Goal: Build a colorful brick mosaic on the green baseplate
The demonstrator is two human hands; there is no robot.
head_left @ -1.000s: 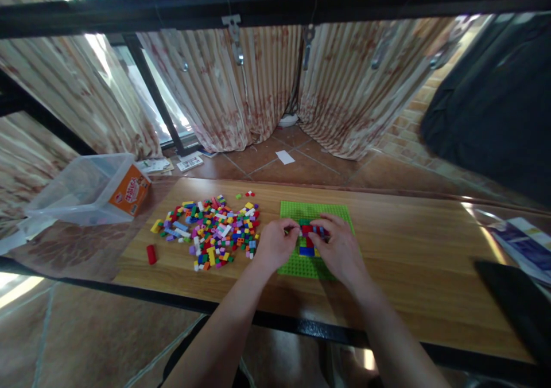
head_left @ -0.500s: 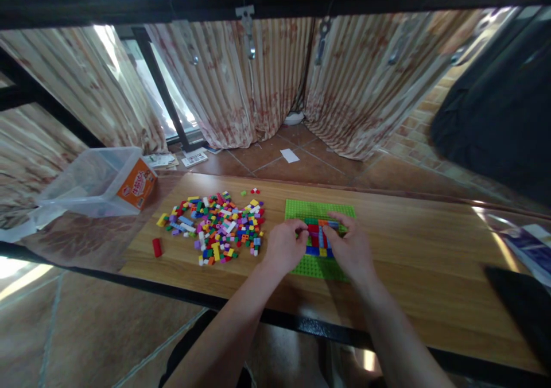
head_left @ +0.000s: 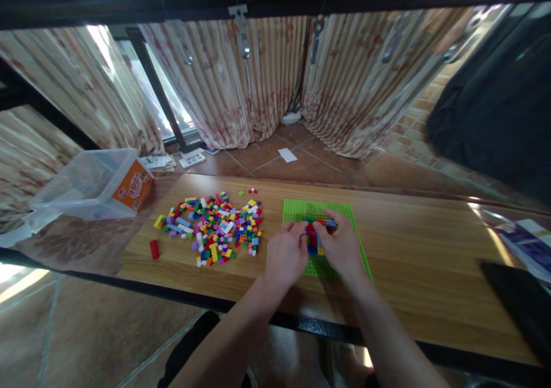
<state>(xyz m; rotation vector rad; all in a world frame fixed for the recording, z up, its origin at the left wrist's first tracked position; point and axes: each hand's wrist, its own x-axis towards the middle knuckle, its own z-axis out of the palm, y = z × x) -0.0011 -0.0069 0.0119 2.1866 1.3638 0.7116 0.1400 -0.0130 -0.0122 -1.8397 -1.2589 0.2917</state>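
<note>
A green studded baseplate (head_left: 297,207) lies on the wooden table, with a low build of toy bricks (head_left: 313,241) in red, blue, yellow and orange on it. My left hand (head_left: 287,253) is over the plate's left part, its thumb and forefinger pinched at a red brick on the build's upper edge. From the right, my right hand (head_left: 343,247) reaches over the build, thumb on the bricks and forefinger curved along the far side. Both hands hide much of the build. The two thumbs are close together.
Left of the plate spreads a pile of loose bricks (head_left: 219,224). A red brick piece (head_left: 154,249) lies apart near the front left. Beyond the table's left end stands a clear plastic tub (head_left: 92,175) with an orange label. A dark flat object (head_left: 512,296) is at the right.
My hands have come closer together over the build, the right hand shifting left. More of the plate's right edge shows. The camera view has moved slightly.
</note>
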